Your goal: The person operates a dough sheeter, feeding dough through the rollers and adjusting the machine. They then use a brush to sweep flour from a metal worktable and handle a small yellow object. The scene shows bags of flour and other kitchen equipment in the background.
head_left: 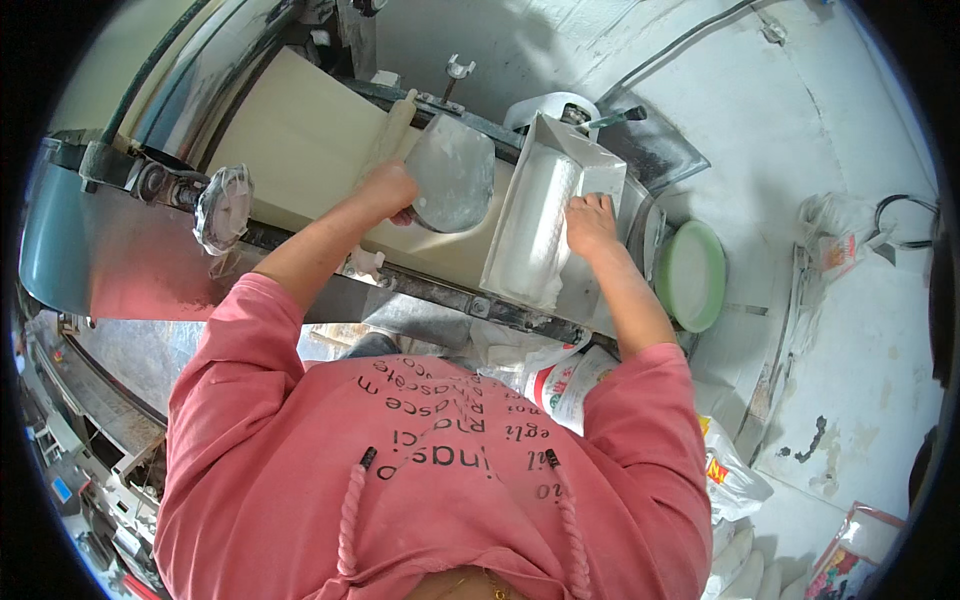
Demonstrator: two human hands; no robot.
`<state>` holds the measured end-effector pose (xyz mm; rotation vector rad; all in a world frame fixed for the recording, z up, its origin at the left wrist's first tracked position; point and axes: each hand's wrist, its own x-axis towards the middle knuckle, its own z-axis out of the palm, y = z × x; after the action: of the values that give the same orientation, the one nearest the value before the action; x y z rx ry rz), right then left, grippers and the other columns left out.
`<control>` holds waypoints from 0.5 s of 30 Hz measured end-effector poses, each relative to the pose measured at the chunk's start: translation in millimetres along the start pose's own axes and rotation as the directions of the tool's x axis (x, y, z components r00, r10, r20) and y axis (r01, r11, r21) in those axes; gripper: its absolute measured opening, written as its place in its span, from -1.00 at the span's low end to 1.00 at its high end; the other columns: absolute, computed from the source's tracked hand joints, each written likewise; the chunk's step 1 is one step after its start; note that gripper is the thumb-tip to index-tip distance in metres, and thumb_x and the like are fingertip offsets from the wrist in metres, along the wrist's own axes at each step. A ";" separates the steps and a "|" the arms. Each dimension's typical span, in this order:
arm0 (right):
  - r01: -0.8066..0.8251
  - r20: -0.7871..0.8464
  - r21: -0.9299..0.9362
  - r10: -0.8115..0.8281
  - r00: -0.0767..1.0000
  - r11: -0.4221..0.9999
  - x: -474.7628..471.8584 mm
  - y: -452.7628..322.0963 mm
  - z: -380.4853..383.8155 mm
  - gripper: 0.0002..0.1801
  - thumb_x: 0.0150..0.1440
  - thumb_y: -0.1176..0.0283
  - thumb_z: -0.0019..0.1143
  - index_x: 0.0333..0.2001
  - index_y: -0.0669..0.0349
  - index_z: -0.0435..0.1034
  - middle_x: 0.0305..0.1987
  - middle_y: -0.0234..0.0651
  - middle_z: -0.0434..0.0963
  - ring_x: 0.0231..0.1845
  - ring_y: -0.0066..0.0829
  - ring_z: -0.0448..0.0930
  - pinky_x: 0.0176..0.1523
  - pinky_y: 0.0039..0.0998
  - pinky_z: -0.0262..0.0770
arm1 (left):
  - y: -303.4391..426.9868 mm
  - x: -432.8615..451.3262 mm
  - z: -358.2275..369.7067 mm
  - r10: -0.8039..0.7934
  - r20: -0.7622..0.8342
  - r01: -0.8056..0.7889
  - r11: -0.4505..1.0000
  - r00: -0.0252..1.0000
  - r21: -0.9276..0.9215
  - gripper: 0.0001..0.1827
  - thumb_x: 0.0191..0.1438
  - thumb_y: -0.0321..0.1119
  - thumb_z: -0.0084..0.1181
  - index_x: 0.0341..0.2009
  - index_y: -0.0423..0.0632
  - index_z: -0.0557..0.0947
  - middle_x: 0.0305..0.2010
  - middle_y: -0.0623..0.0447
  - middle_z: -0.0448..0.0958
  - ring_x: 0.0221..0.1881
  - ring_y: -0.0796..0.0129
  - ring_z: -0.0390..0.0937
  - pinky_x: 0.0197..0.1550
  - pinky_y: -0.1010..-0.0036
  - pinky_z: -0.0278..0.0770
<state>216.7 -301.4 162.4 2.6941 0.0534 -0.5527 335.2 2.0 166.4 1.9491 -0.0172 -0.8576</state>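
Observation:
My left hand [388,190] is closed at the lower left edge of a thin grey plate with a rounded outline [454,174], which is dusted with white powder. A wooden rolling pin [393,131] lies just beyond that hand, on the pale belt [315,135] of a machine. My right hand [592,225] rests at the inner panel of a metal trough [508,217], fingers bent towards the panel; whether they grip it cannot be told. Inside the trough is a long white, powdery, roller-like form [546,225].
A clear-wrapped handwheel [223,210] juts from the machine at left. Right of the trough stands a green basin [691,276] with white contents. A brush [616,118] lies beyond the trough. A printed white bucket [574,386] is below the machine's near rail [442,295]; plastic bags [731,472] lie at lower right.

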 end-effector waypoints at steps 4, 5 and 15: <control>0.112 0.007 -0.013 -0.112 0.994 0.994 -44.3 -22.7 -2.5 -0.53 -0.21 0.23 0.10 -0.22 0.29 0.43 -0.07 -0.27 0.37 0.08 -0.31 0.24 0.17 -0.19 -0.04 | -15.7 -3.0 7.7 0.002 0.053 -0.005 0.998 0.999 0.060 -0.74 -0.15 -0.55 -0.20 -0.31 -0.44 0.41 -0.61 -0.20 0.48 -0.71 0.18 0.48 -0.73 0.38 0.44; 0.135 -0.036 -0.020 -0.136 0.990 0.991 -54.1 -30.3 -2.4 -0.47 -0.26 0.20 0.14 -0.21 0.33 0.42 -0.07 -0.24 0.36 0.08 -0.29 0.24 0.16 -0.19 -0.04 | -18.2 -4.7 8.8 0.007 0.064 -0.011 0.998 0.998 0.060 -0.74 -0.14 -0.55 -0.19 -0.31 -0.44 0.41 -0.60 -0.21 0.48 -0.70 0.18 0.49 -0.73 0.38 0.44; 0.001 0.004 0.000 -0.001 1.000 1.000 -42.5 -46.0 25.3 -0.67 -0.21 0.40 0.03 -0.32 0.35 0.42 -0.27 -0.09 0.46 -0.29 -0.20 0.53 -0.19 -0.35 0.44 | -27.0 -3.6 22.3 0.054 0.184 -0.076 0.991 0.982 0.113 -0.69 -0.15 -0.54 -0.18 -0.26 -0.49 0.30 -0.56 -0.24 0.49 -0.68 0.15 0.51 -0.67 0.38 0.50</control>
<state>163.0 -266.8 140.6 2.6933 0.0530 -0.5587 310.9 0.3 141.0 1.9643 -0.2436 -1.0064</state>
